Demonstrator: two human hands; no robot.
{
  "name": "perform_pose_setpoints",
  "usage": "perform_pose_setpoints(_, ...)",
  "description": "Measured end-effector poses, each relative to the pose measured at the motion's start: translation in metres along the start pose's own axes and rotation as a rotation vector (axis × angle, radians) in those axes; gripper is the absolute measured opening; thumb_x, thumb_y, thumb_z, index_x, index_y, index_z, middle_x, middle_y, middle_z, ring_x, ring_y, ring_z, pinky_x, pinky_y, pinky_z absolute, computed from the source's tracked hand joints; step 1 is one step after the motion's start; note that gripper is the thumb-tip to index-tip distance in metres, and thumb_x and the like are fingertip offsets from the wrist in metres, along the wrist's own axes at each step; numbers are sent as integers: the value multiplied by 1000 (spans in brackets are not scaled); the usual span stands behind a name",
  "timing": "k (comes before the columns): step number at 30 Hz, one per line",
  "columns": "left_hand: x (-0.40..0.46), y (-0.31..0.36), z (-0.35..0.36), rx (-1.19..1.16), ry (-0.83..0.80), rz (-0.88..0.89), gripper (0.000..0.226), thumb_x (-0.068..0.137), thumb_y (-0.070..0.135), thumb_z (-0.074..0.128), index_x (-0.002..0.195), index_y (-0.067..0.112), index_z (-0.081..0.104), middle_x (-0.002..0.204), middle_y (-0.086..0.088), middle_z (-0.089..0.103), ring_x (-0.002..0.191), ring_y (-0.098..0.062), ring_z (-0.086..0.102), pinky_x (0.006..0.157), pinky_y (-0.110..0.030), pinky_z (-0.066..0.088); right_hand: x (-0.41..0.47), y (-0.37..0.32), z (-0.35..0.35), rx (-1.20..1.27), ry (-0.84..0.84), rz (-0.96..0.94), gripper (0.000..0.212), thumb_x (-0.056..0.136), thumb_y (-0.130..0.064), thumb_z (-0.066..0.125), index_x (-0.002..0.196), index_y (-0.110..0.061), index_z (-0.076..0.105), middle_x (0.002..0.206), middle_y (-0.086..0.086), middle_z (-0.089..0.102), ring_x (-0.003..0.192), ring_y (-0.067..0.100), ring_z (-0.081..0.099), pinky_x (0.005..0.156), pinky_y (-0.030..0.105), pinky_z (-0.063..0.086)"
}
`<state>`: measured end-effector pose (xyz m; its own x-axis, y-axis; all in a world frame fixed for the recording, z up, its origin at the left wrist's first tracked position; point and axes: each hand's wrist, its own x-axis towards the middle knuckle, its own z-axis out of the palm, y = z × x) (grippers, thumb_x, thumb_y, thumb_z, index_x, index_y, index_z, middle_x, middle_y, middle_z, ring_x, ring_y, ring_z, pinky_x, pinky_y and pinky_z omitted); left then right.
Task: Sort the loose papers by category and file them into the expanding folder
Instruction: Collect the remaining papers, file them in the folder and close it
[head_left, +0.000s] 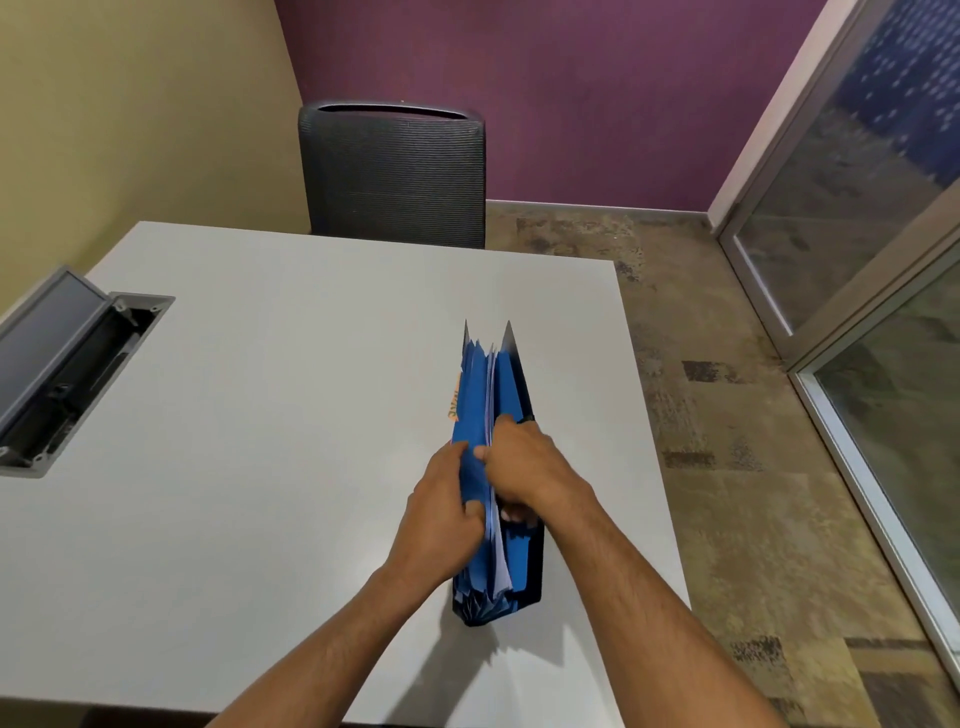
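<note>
- Both forearms reach in from the near edge of the white table (260, 415) and meet over the blue expanding folder (506, 384), which stands upright on the table's right part with its open top facing up and its length running away from the person.
- The near end of the folder, with its pleated gusset showing, sits between the two wrists; the far end, with two pointed corners, lies well beyond the hands.
- The left hand (441, 514) is on the folder's left side, its fingers curled over the top edges of the blue dividers and its thumb pressed against them, gripping a bunch of them.
- The right hand (524, 467) is on the right side, just beside the left hand, with its fingers curled down into the folder's opening; it grips the dividers and the sheets there. A fingertip shows below it, inside a pocket.
- White papers (500, 561) stand on edge inside the folder between the blue dividers, directly under and just nearer than the two hands.
- An orange tab (453, 408) sticks out on the folder's left side beyond the left hand.
- At the table's left edge a grey cable box (67, 364) is sunk in the top, its lid raised.
- Past the far edge stands a dark mesh chair (395, 176), against a purple wall (571, 93).
</note>
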<state>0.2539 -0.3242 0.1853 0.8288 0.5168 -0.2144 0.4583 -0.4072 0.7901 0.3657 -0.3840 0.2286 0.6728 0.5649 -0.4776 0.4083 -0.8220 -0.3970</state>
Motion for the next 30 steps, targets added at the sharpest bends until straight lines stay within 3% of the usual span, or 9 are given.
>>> perform_pose_setpoints(1,0,1,0,0,-1,3,66,89,1,50,150,16,30,152,3,38,132,-6,39,98,-13,28,0,2,-6,-7,8,-2,41,104,-26,48,134,0,44,125,18,55,93,25,55,73,32,44)
perform_pose_setpoints(3,0,1,1,8,-5,3,66,90,2,50,151,16,28,155,2,35,138,-11,37,103,-15,27,1,7,-15,-45,20,-15,29,103,-28,49,120,-4,52,120,14,57,87,20,50,75,34,47)
perform_pose_setpoints(9,0,8,6,3,-25,16,66,91,6,51,151,19,28,154,3,35,136,-16,41,108,-25,37,-4,27,-39,-110,41,-7,66,82,-58,68,127,-16,44,118,7,55,102,25,57,73,32,41)
perform_pose_setpoints(15,2,26,20,73,-83,95,63,95,11,50,152,20,25,156,5,29,133,-16,43,102,-23,37,-9,74,-44,-103,277,8,37,99,-41,53,133,-27,50,122,6,60,105,27,58,71,31,37)
perform_pose_setpoints(19,5,40,39,141,-139,128,66,96,13,49,154,20,18,162,3,17,135,-20,42,104,-25,37,-3,114,-19,231,398,-16,31,104,-29,46,133,-23,57,119,7,59,95,19,57,70,26,43)
perform_pose_setpoints(22,6,50,62,211,-190,152,66,98,15,50,155,24,18,164,2,8,134,-22,45,104,-28,40,-4,139,-2,524,531,31,25,104,-19,44,117,-13,65,98,5,68,82,18,60,62,14,44)
perform_pose_setpoints(23,7,53,72,235,-202,161,65,98,17,51,154,26,19,164,1,8,133,-24,48,103,-32,44,-2,148,4,596,544,65,25,104,-19,44,118,-14,65,97,3,68,87,19,63,68,17,49)
perform_pose_setpoints(26,11,58,109,347,-221,170,67,96,22,57,152,27,19,165,-4,5,120,-30,59,94,-38,54,4,174,18,850,529,146,28,103,-23,47,126,-21,63,113,2,69,104,22,67,92,43,56)
perform_pose_setpoints(30,14,62,156,468,-223,151,69,94,19,56,151,21,18,164,-15,3,104,-36,65,82,-41,54,9,202,27,1135,485,220,24,104,-15,46,115,-23,65,106,13,72,96,30,72,86,48,59)
